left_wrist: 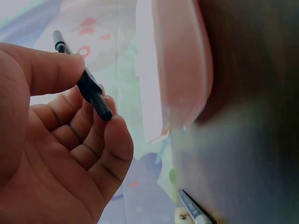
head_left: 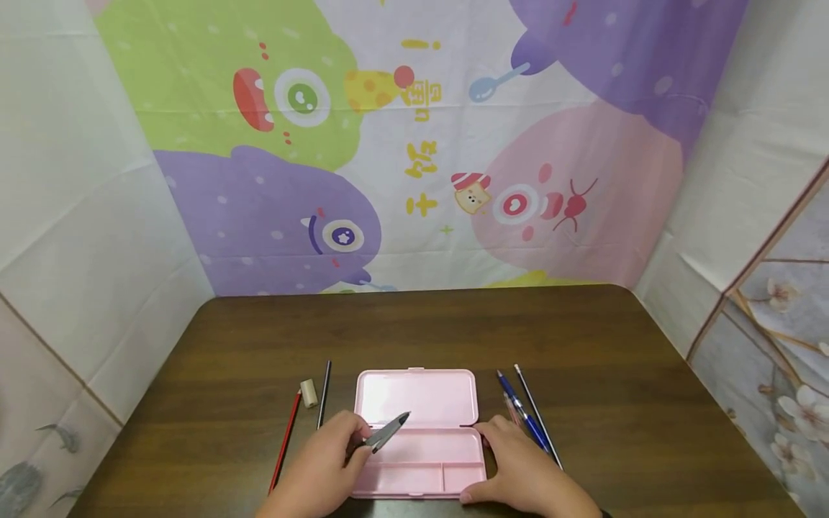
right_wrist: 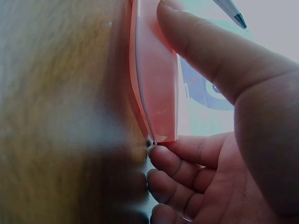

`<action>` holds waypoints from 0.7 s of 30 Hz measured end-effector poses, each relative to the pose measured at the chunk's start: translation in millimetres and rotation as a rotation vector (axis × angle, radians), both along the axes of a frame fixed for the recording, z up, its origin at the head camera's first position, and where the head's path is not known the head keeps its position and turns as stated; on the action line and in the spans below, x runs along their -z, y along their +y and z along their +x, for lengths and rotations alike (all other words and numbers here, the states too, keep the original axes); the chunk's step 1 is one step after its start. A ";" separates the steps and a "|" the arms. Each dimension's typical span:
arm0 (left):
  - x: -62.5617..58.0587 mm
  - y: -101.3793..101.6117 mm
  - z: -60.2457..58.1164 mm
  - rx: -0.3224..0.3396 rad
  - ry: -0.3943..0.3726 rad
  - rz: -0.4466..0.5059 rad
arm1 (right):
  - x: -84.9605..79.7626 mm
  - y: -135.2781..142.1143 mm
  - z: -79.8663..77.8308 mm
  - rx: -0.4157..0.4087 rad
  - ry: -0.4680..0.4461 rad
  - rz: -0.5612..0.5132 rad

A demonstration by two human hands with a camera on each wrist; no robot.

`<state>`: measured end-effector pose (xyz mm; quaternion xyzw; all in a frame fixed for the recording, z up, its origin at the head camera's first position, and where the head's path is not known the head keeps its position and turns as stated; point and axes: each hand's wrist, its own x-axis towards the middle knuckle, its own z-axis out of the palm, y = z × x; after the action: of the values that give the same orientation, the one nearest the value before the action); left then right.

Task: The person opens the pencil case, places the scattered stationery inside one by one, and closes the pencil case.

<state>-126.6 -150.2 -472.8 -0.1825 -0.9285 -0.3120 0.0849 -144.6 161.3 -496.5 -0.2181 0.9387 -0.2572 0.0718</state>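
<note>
A pink pencil case [head_left: 398, 478] lies open on the table, its lid [head_left: 416, 397] folded back. No items show in its compartments. My left hand [head_left: 328, 464] pinches a grey and black pen [head_left: 388, 430] between thumb and fingers, holding it over the case's left part. The left wrist view shows the pen's black end [left_wrist: 103, 108] at the fingertips. At the case's right end, my right hand [head_left: 526, 467] grips it, thumb at the near corner and fingers by the far one. In the right wrist view that thumb [right_wrist: 201, 42] lies along the pink wall.
Left of the case lie a red pencil [head_left: 285, 440], a beige eraser [head_left: 309, 393] and a dark pencil [head_left: 324, 392]. Right of it are a blue pen [head_left: 510, 390], a silvery pencil [head_left: 532, 403] and a small reddish item [head_left: 512, 409]. A cartoon curtain [head_left: 414, 252] hangs behind the brown table [head_left: 259, 331].
</note>
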 end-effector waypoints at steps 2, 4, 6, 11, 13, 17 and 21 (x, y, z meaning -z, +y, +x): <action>1.7 2.7 0.7 0.011 0.031 -0.067 | -0.3 -0.7 0.0 -0.002 -0.001 0.001; 3.7 5.0 0.6 0.020 0.067 -0.132 | -0.6 -1.1 0.1 0.000 0.002 -0.001; 5.8 6.7 0.1 0.026 0.098 -0.194 | -0.5 -1.4 0.2 0.003 0.011 0.001; 9.7 8.9 0.7 0.057 0.133 -0.271 | 0.6 -1.8 0.9 0.004 0.030 -0.002; 10.0 10.0 1.1 0.070 0.164 -0.292 | 0.3 -2.0 1.1 0.002 0.029 -0.004; 9.2 14.3 0.6 0.090 0.214 -0.348 | -1.2 -2.0 1.5 0.003 0.026 -0.002; 7.9 19.0 0.8 0.110 0.200 -0.380 | -1.5 -2.6 1.4 0.004 0.018 -0.001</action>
<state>-125.8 -131.2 -480.8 -0.2756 -0.9462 -0.1157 0.1236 -143.2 158.7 -495.0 -0.2184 0.9396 -0.2558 0.0627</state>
